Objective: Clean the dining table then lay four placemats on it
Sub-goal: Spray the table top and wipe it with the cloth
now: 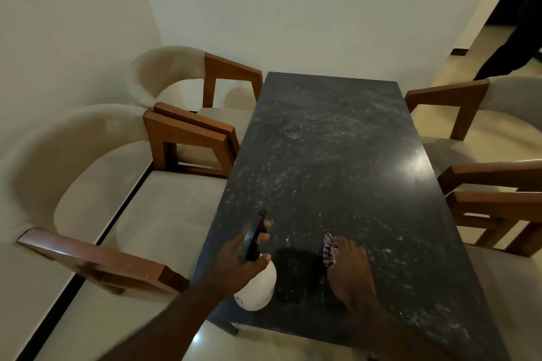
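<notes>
Spraying the dark speckled stone counter point(337, 141), my left hand point(234, 267) grips the white black-triggered spray bottle point(258, 287) while my right hand point(349, 267) presses the checked cloth point(329, 249) flat, ready for wiping.

Dining table point(337, 141): one, centre of the frame
Chairs: four, two at left point(181, 76) point(88, 173), two at right point(481, 108) point(498, 202)
Spray bottle point(258, 281): one, lower centre
Cloth point(329, 249): one, lower centre
Hands: two, left hand point(234, 261), right hand point(350, 269)

Both forearms bare, no sleeves visible; left grip point(237, 261) & right grip point(350, 269) bare, no gloves/rings seen.
</notes>
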